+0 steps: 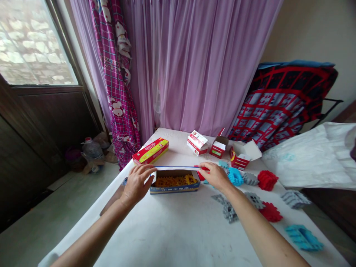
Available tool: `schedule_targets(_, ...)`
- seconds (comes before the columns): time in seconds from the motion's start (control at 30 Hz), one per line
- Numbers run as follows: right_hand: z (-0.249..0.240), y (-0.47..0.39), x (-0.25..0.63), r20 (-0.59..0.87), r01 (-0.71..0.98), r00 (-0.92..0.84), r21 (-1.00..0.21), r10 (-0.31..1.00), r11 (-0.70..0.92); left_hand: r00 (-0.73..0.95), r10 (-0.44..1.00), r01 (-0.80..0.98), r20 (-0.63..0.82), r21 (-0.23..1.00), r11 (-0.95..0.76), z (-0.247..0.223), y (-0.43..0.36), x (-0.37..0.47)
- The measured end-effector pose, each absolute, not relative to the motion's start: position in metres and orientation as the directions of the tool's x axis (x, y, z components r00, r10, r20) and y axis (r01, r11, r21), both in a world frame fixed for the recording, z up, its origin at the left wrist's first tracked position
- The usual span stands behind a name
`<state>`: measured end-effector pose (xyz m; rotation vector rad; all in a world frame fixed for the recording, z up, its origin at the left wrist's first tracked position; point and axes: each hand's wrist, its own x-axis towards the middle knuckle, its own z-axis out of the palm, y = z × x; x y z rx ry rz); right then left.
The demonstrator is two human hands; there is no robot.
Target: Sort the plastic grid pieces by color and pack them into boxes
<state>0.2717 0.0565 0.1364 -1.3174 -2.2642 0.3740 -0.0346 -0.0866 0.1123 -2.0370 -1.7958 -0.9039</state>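
Note:
A long blue cardboard box (174, 190) lies in front of me with its lid flap (176, 168) raised. Yellow toothed plastic pieces (175, 180) fill the inside. At the flap's left end my left hand (139, 182) is closed on it, with the fingers over the edge and the thumb below. My right hand (214, 175) pinches the right end of the same flap. Just right of the box, a red piece of card or box shows partly behind my right hand.
Behind stand a red and yellow box (152, 151), a white and red box (197, 142) and two open red boxes (217, 149) (239, 161). On the right lie blue (303, 237), red (267, 180) and grey (295, 199) toothed pieces. A transparent flat thing (113, 198) lies left.

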Motion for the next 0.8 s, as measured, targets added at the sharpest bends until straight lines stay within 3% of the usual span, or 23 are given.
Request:
schedule_targets(0.33, 0.118, 0.040, 0.278, 0.359, 0.740, -0.487, -0.315, 0.796, 0.594, 0.089, 0.766, 0.948, 0.636, 0.182, -0.261, 0.105, -0.084, -0.035)
schedule_targets(0.63, 0.092, 0.035, 0.283, 0.539, 0.644, -0.589, -0.138, 0.602, 0.753, 0.287, 0.689, 0.936, 0.666, -0.043, -0.349, 0.084, -0.095, -0.035)
schedule_targets(0.8, 0.081, 0.036, 0.283, 0.588, 0.611, -0.585, -0.135, 0.559, 0.780, 0.281, 0.728, 0.940, 0.625, -0.028, -0.339, 0.079, -0.095, -0.038)
